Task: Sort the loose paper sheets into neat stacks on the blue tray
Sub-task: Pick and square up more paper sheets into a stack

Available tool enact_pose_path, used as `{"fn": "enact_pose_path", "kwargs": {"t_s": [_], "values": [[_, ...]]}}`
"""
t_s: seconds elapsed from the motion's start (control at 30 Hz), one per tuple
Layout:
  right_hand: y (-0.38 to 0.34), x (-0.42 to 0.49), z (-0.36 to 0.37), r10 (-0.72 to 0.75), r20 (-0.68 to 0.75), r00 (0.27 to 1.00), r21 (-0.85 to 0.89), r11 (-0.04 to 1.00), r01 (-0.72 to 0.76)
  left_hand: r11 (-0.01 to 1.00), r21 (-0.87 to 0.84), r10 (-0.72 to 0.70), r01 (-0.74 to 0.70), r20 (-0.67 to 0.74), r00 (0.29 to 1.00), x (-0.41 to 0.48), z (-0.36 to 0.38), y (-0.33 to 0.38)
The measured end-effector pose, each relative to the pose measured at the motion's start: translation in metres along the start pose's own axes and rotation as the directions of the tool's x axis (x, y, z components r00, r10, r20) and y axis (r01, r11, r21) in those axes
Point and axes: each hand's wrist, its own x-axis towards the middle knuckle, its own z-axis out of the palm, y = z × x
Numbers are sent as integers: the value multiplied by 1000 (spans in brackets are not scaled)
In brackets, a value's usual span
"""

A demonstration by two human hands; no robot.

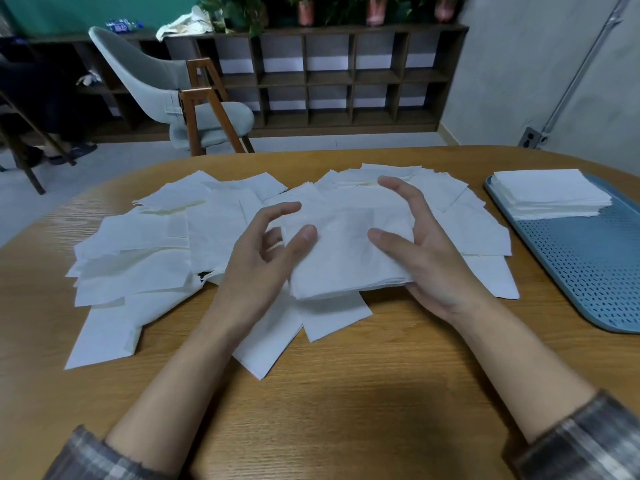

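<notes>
A wooden table (346, 393) fills the lower part of the view. Beyond the table's far edge a dark cubby shelf (329, 77) runs along the wall, with potted plants (375, 8) on its top. A pale grey chair (162, 84) with wooden legs stands between that shelf and the table.

Across the table's middle and left, the loose paper sheets (138, 244) lie in an overlapping, crooked spread. They reach almost to the blue tray (588, 265), which sits at the table's right end. On the far part of the tray rests a squared white stack (547, 192); the perforated near part of the tray is bare.

Above the middle of the table, over the spread, a thin bundle of sheets (346, 258) is held between both hands. Scattered sheets lie under and around it, and more lie between it and the tray.

The right hand (426, 258) cups the bundle's right edge, with the palm below, the thumb laid on top and the fingers raised along the far side. The left hand (256, 268) has its thumb on the bundle's left top. Its forefinger is lifted and its other fingers curl at the edge; whether they reach under cannot be told. Plaid sleeves (581, 441) are pushed back on both forearms.
</notes>
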Motion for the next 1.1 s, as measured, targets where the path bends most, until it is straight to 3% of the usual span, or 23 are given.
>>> {"fn": "enact_pose_path", "kwargs": {"t_s": [0.07, 0.2, 0.3, 0.43, 0.57, 0.67, 1.1], "values": [[2, 0, 1, -10, -18, 1000, -113, 994, 8, 999, -42, 7, -4, 54, 998, -4, 2, 4], [-1, -3, 1, -13, 88, 996, -134, 991, 25, 990, 87, 113, -109, -45, 993, -3, 4, -2], [-2, -3, 0, -50, 142, 989, -249, 965, 84, 971, 182, 163, -153, -41, 986, -2, 4, -10], [6, 1, -9, -124, -68, 990, -376, 922, 90, 876, 433, 210, -215, 61, 976, 1, 3, -22], [9, 6, -18, -134, -253, 958, -390, 920, 26, 786, 573, 153, -234, 186, 970, 3, -1, -28], [10, 6, -16, -125, -273, 954, -393, 919, 8, 700, 651, 148, -294, 270, 951, 5, -1, -33], [15, 7, -15, -126, -257, 958, -381, 924, 19, 626, 673, 193, -395, 357, 914, 3, 1, -32]]}}
